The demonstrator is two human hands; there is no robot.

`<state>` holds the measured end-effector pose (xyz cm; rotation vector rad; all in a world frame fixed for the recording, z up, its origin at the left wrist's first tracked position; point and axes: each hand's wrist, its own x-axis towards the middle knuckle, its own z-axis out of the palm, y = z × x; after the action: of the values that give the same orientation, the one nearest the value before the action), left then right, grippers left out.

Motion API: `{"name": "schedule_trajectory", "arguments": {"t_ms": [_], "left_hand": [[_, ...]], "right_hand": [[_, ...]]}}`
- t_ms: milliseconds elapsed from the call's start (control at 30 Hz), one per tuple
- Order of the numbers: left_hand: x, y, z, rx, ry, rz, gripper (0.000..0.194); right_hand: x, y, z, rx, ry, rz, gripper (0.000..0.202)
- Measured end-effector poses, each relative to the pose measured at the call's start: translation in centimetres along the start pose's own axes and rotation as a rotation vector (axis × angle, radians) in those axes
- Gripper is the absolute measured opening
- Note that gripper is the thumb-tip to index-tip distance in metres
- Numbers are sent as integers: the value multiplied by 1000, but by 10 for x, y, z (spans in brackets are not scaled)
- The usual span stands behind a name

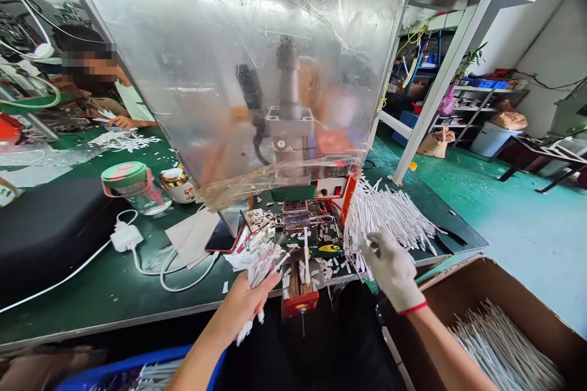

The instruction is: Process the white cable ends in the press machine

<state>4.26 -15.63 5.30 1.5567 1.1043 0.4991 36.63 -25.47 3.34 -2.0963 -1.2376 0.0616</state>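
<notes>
Head view. Left hand (251, 294), bare: closed around a bundle of white strips (259, 269), near edge of the green bench (142, 299). Right hand (392, 269), in a white glove with red cuff: well apart from the left, fingers bent, beside a heap of white strips (389, 214) on the bench's right; whether it grips any, cannot tell. Between the hands: one single white strip (306, 256), lengthwise before a press (290, 134) behind a clear shield (238, 30); yellow-handled tool (329, 248) just right. Left: smartphone (224, 237), green-lidded jar (128, 174). Near right: cardboard box (518, 284), containing thin rods (509, 348).
</notes>
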Motion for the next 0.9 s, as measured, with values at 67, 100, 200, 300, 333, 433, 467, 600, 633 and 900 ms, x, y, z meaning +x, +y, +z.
{"name": "schedule_trajectory", "arguments": {"t_ms": [67,100,200,300,333,433,467,600,633,900], "left_hand": [[12,4,14,75,47,29,37],[17,7,20,119,70,51,34],[26,17,31,252,133,72,33],[29,24,37,332,131,-4,32],[30,25,39,331,113,-18,32],[38,24,47,265,72,-15,33],[41,24,50,237,71,-9,34],[52,22,56,162,86,-19,33],[53,22,55,147,88,-22,33],[26,37,17,77,101,103,24]], "right_hand": [[-11,8,22,-197,93,-276,36],[-14,11,33,-248,128,-394,36],[-3,20,56,-317,137,-538,38],[23,26,62,-321,110,-491,39],[32,27,62,-316,109,-474,37],[52,25,62,-287,110,-458,33],[56,24,62,-272,107,-458,32],[65,22,54,-131,105,-404,34],[66,22,48,-81,141,-356,36],[29,-31,-18,261,-57,-40,38]]}}
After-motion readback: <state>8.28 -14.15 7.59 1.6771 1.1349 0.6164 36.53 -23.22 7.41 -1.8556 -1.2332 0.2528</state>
